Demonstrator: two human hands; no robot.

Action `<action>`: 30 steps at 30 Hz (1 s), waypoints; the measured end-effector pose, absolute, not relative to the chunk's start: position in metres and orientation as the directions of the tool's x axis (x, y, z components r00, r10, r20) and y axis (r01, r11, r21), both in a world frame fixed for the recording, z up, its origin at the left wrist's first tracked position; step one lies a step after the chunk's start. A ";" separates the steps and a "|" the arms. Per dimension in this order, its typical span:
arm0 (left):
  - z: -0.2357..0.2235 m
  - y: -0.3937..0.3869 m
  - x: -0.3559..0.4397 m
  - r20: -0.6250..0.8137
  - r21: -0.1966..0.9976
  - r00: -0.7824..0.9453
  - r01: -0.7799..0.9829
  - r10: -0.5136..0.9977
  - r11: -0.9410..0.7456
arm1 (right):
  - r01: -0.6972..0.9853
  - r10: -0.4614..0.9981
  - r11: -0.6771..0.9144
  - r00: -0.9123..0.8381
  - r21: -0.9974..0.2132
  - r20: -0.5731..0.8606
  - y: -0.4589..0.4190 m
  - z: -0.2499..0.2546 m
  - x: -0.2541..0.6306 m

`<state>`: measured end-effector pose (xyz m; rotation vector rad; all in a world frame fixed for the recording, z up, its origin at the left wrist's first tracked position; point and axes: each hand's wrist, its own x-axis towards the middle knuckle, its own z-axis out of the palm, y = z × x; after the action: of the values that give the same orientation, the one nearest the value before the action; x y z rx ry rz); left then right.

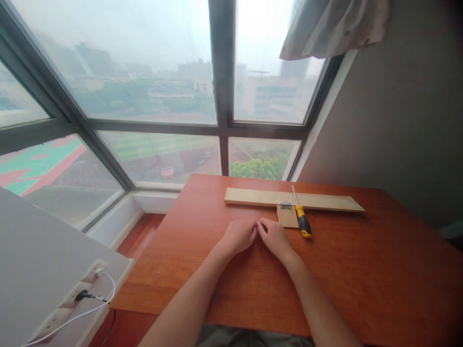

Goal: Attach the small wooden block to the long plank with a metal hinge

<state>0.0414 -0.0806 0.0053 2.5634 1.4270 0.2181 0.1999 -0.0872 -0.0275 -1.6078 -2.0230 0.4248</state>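
My left hand (240, 235) and my right hand (274, 236) meet over the table, their fingertips pinched closed against each other. Whatever may be between the fingers is too small or hidden to make out. Just beyond and to the right of my right hand lies a small square piece of board (288, 220). A metal hinge (285, 205) sits where this piece meets a long pale wooden plank (253, 196). A screwdriver (303, 222) with a yellow and black handle rests beside the small piece, its shaft lying across the plank.
The reddish-brown wooden table (361, 270) extends to both sides of my arms. Windows (155, 72) rise behind it, and a curtain (333, 29) hangs at upper right. At lower left, a white cable (113, 284) and a black plug (82, 295) are in wall sockets.
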 end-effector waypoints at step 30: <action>0.005 -0.079 0.041 0.037 0.258 0.527 0.816 0.849 -0.517 | 0.796 0.962 0.256 -0.153 -0.548 0.227 -0.088 -0.024 0.198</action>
<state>0.0411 -0.0787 0.0052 2.5563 1.4149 0.2336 0.1979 -0.0879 -0.0241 -1.5899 -2.0019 0.4083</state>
